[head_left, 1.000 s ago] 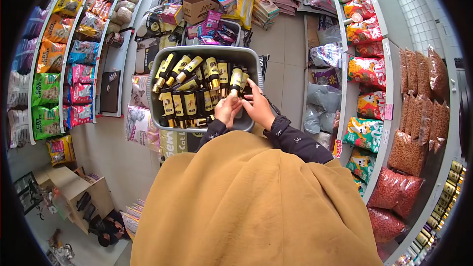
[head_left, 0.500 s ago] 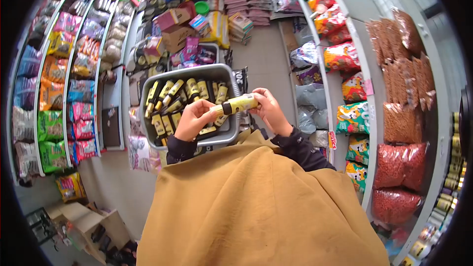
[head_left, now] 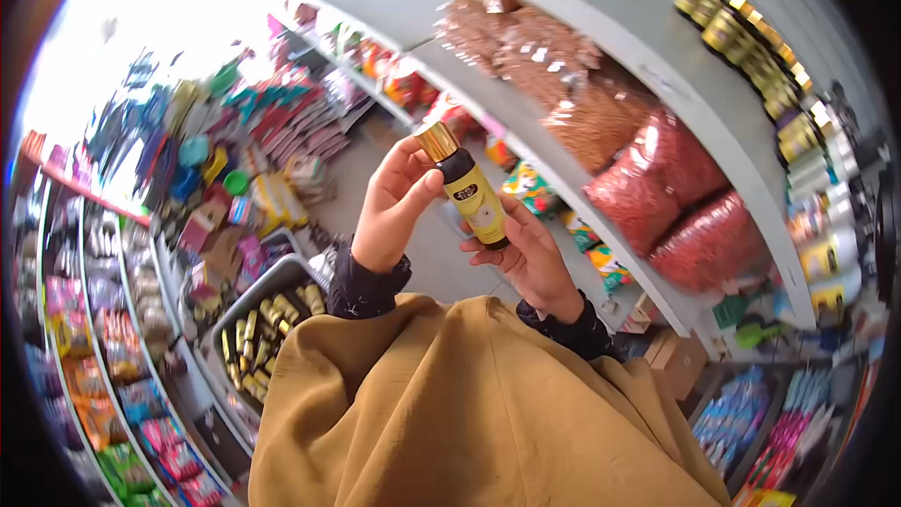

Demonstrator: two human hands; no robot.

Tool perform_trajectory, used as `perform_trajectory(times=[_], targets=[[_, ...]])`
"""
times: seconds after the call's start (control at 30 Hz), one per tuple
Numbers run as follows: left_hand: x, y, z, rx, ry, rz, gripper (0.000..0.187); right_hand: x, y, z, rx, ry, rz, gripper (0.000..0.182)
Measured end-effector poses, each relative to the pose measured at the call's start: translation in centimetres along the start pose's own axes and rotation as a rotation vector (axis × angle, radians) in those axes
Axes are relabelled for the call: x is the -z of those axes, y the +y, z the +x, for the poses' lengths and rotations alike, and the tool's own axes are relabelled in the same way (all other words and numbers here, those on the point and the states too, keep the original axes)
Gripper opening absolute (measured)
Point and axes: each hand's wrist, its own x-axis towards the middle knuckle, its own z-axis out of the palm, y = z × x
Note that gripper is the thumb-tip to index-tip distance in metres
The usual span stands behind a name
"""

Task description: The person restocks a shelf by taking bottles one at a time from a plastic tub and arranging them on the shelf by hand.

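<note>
Both my hands hold a dark bottle (head_left: pixel 477 199) with a yellow label and a gold cap, tilted in front of my chest. My left hand (head_left: pixel 392 208) grips it near the cap and neck, thumb against the dark shoulder. Around the lower end, my right hand (head_left: pixel 533 268) has its fingers and thumb closed on the label and base. A grey bin (head_left: pixel 246 304) at lower left contains several similar yellow-labelled bottles (head_left: pixel 272 321); my brown garment hides part of it.
Bags of red pellets (head_left: pixel 662 178) and brown pellets (head_left: pixel 601 117) lie on the shelf at right. Several gold-capped bottles (head_left: pixel 741 33) line the upper shelf. Colourful packets (head_left: pixel 141 399) fill the left racks. Stacked goods (head_left: pixel 291 122) stand on the floor ahead.
My view has turned right, so the bin now sits at lower left. The bottle has moved away from above the bin and turned more upright, cap end up, with its label facing me.
</note>
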Motion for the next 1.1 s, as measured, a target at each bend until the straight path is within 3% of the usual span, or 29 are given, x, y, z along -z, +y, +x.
perform_trajectory(times=[0.3, 0.4, 0.53, 0.63, 0.67, 0.77, 0.9, 1.1], targets=[[-12.8, -5.3, 4.2, 0.113, -0.391, -0.023, 0.048, 4.2, -6.0, -7.3, 0.45, 0.317, -0.112, 0.052], [-15.4, -5.6, 4.9, 0.126, -0.531, 0.104, 0.049, 3.6, -8.2, -8.9, 0.578, 0.405, -0.218, 0.053], [-19.0, -4.9, 7.1, 0.031, -0.686, 0.095, 0.048, 2.5, -11.9, -11.1, 0.722, 0.584, -0.53, 0.045], [-22.0, -3.6, 8.9, -0.014, -0.74, 0.06, 0.047, 2.3, -14.5, -12.5, 0.982, 0.798, -1.073, 0.04], [-23.0, -3.3, 9.6, -0.034, -0.758, 0.045, 0.046, 2.4, -15.5, -13.0, 0.987, 0.807, -1.082, 0.04], [-26.0, -2.1, 12.8, -0.129, -0.805, 0.136, 0.045, 3.1, -17.8, -14.3, 1.037, 1.086, -1.764, 0.035], [-30.1, -3.3, 18.2, -0.211, -0.899, 0.326, 0.044, 4.3, -18.5, -14.4, 0.976, 1.153, -1.979, 0.031], [-34.1, -7.0, 22.5, -0.218, -0.951, 0.568, 0.046, 6.2, -17.8, -13.6, 1.038, 1.218, -1.927, 0.022]])
